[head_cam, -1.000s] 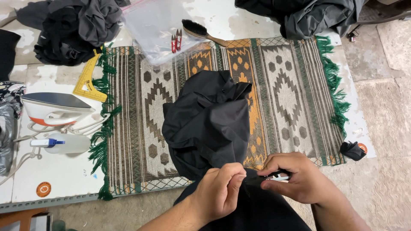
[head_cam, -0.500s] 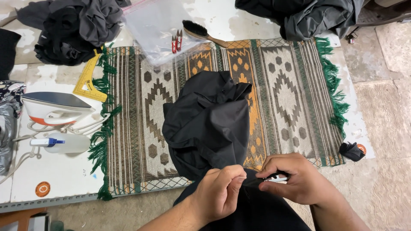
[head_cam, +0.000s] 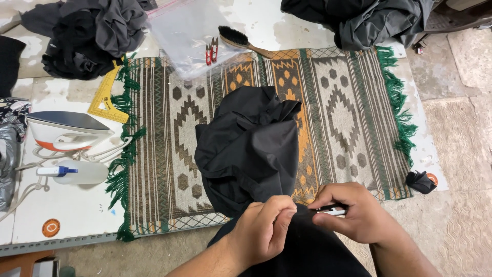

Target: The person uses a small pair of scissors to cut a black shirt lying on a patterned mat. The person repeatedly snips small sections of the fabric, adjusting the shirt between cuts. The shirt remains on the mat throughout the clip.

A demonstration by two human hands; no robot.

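Pinching the black garment [head_cam: 251, 149] low in the frame, your left hand [head_cam: 261, 231] grips fabric; your right hand [head_cam: 353, 213] clasps a small black-and-white tool [head_cam: 332, 208] touching it.

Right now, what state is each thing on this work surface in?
Black garment: bunched up on the rug, near edge pinched by both hands.
Left hand: pinching the garment.
Right hand: gripping a small black and white tool at the garment edge.
Iron: lying on its side, soleplate bare.
Thread snips: lying closed on the plastic bag.
Brush: lying unused.
Rug: spread flat.
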